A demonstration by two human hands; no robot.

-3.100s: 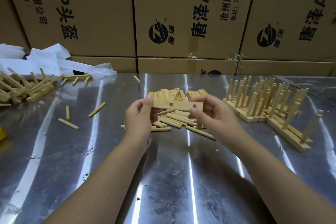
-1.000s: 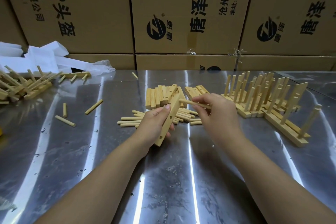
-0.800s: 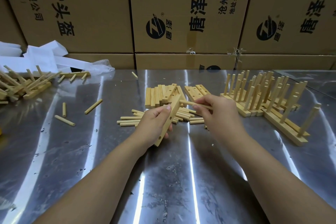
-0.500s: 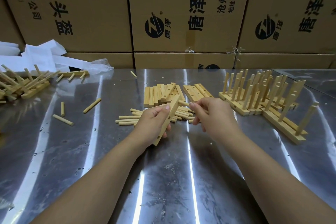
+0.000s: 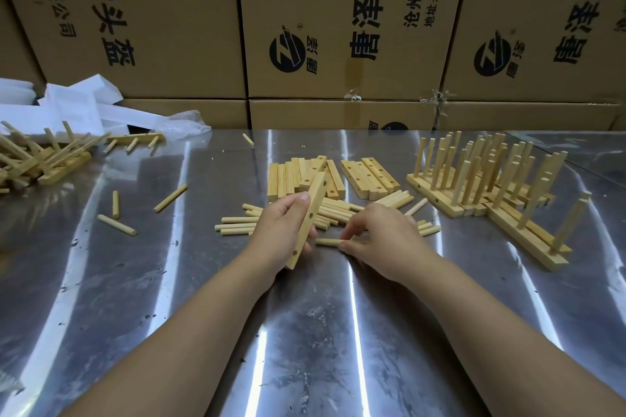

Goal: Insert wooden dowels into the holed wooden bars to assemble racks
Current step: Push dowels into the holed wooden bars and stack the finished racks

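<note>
My left hand [image 5: 281, 234] grips a holed wooden bar [image 5: 313, 210], tilted with its far end up; several empty holes show along its side. To its right, my right hand [image 5: 382, 237] is low on the steel table [image 5: 169, 281], thumb and forefinger pinched on the end of a dowel [image 5: 326, 241] that lies flat. Loose dowels [image 5: 237, 225] are scattered just behind both hands. Stacks of holed bars [image 5: 288, 179] lie further back. Finished racks [image 5: 474, 179] with upright dowels stand at the right.
Large printed cardboard boxes [image 5: 338, 27] wall off the table's far edge. A heap of racks [image 5: 40, 159] and white paper [image 5: 78, 108] sit at the far left. Stray dowels [image 5: 117, 224] lie on the left side of the table.
My right hand has dropped from the bar's upper end down to the table, where it now pinches a lying dowel. The bar stays tilted in my left hand.
</note>
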